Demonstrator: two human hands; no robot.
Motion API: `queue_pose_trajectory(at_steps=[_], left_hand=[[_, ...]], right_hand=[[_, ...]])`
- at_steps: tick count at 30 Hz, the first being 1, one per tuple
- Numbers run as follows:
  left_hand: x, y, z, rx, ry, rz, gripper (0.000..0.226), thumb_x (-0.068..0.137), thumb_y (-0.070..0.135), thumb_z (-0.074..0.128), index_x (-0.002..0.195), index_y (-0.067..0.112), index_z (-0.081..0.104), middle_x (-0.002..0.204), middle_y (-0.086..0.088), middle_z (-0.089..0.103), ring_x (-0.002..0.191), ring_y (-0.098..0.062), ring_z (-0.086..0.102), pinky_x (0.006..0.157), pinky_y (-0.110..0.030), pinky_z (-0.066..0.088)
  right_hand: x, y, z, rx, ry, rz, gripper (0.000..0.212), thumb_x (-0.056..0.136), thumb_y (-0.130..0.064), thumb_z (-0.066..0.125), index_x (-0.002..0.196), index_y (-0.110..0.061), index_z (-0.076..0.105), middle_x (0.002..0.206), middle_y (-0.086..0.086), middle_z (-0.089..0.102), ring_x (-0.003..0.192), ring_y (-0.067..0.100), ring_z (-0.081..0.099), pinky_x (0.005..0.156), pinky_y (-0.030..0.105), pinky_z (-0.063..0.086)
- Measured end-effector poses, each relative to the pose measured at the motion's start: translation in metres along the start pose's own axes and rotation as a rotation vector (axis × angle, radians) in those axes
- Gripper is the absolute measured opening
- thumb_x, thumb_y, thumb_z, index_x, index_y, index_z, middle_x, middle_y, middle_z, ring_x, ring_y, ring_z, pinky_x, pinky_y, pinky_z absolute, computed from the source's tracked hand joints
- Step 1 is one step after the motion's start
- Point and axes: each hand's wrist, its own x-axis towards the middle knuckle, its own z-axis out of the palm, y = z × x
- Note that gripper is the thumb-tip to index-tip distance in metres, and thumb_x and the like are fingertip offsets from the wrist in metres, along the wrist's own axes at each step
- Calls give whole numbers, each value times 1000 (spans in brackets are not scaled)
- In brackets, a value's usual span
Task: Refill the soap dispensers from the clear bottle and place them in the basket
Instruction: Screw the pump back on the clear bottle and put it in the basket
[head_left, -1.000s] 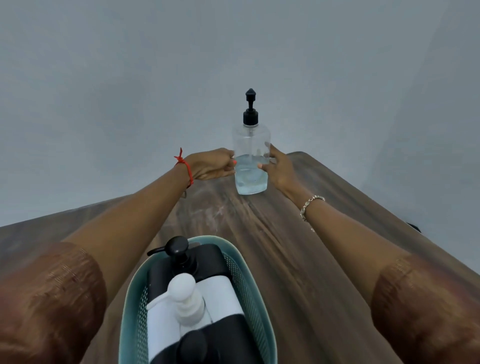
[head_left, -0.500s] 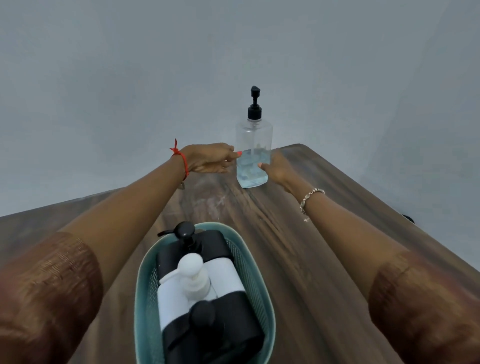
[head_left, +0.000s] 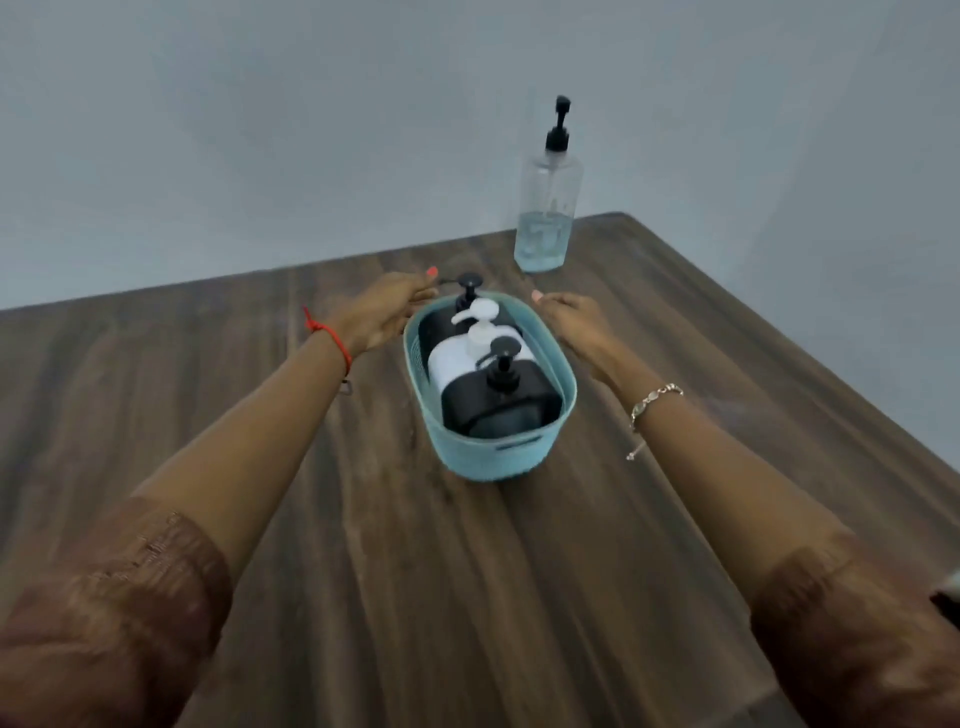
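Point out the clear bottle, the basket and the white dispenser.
clear bottle (head_left: 546, 208): head view, on its clear body.
basket (head_left: 491, 457): head view, on its near outer wall.
white dispenser (head_left: 449, 361): head view, on its white body.

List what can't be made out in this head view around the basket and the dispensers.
- Fill level of the three dispensers: opaque bodies, sunk in the basket.
- Far black dispenser: mostly hidden behind the white one.
- Whether the left hand and right hand touch the basket: motion blur, rim hides contact.
- Clear bottle: markings too small.

place: plain indoor room | evidence: wooden table (head_left: 467, 597), bare grey wall (head_left: 260, 130)
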Motion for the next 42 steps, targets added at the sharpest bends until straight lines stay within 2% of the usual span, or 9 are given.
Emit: queue_pose_trajectory(at_steps=[6, 10, 16, 23, 26, 30, 35, 38, 42], left_hand=[[-74, -55, 23, -151, 255, -13, 24, 93, 27, 54, 73, 14, 55, 53, 6, 55, 45, -4, 51, 44, -13, 40], [-98, -77, 46, -360, 191, 23, 44, 88, 30, 57, 122, 2, 55, 116, -11, 65, 103, -26, 64, 92, -42, 52], [-122, -61, 62, -251, 273, 142, 32, 91, -4, 32, 112, 0, 56, 104, -15, 61, 93, -27, 58, 80, -36, 52], [-165, -66, 13, -155, 292, 168, 30, 92, -7, 31, 101, 3, 57, 85, -7, 63, 73, -18, 59, 54, -19, 52], [-187, -66, -16, -151, 335, 176, 31, 91, -8, 32, 93, 8, 59, 83, -3, 63, 69, -10, 61, 56, -18, 51], [-214, -73, -49, -105, 371, 162, 33, 90, -11, 28, 110, -4, 54, 88, -7, 59, 61, -5, 57, 49, -11, 46], [-237, -85, -70, -96, 406, 152, 34, 92, -9, 30, 112, 7, 52, 89, 0, 61, 75, -9, 57, 56, -12, 49], [-243, -91, -73, -98, 415, 148, 34, 93, -5, 32, 112, 14, 53, 97, -4, 63, 86, -16, 60, 68, -19, 52], [-251, -94, -78, 2, 377, 91, 27, 99, 17, 36, 124, 18, 46, 118, -5, 59, 110, -24, 57, 95, -37, 48]], right_hand=[[-58, 5, 15, 207, 15, 184, 30, 88, -29, 60, 107, -6, 64, 99, 9, 69, 87, 23, 66, 85, 36, 53], [-72, 12, 21, 228, 51, 231, 22, 93, -19, 51, 103, -3, 64, 87, 8, 68, 78, 23, 64, 77, 36, 53], [-84, 7, 34, 244, 193, 214, 32, 97, -12, 43, 69, -11, 58, 74, 7, 60, 64, 18, 56, 57, 29, 47], [-105, -8, 88, 169, 211, 150, 33, 95, -15, 46, 89, 14, 60, 78, 18, 62, 72, 19, 51, 66, 32, 41], [-121, -10, 122, 154, 176, 146, 31, 95, -17, 46, 86, 8, 62, 78, 12, 63, 74, 22, 55, 69, 35, 46], [-145, -11, 161, 221, 118, 175, 32, 95, -17, 44, 83, 10, 59, 75, 10, 58, 71, 22, 52, 68, 35, 44], [-173, -16, 186, 205, 115, 147, 34, 95, -14, 44, 81, 16, 52, 69, 15, 50, 69, 20, 44, 64, 35, 39], [-179, -20, 188, 173, 112, 105, 31, 95, -13, 43, 90, 16, 55, 91, 36, 61, 72, 24, 52, 69, 44, 49], [-190, -31, 178, -5, 46, 14, 30, 97, -19, 43, 110, 0, 61, 107, 18, 66, 97, 28, 61, 76, 31, 46]])
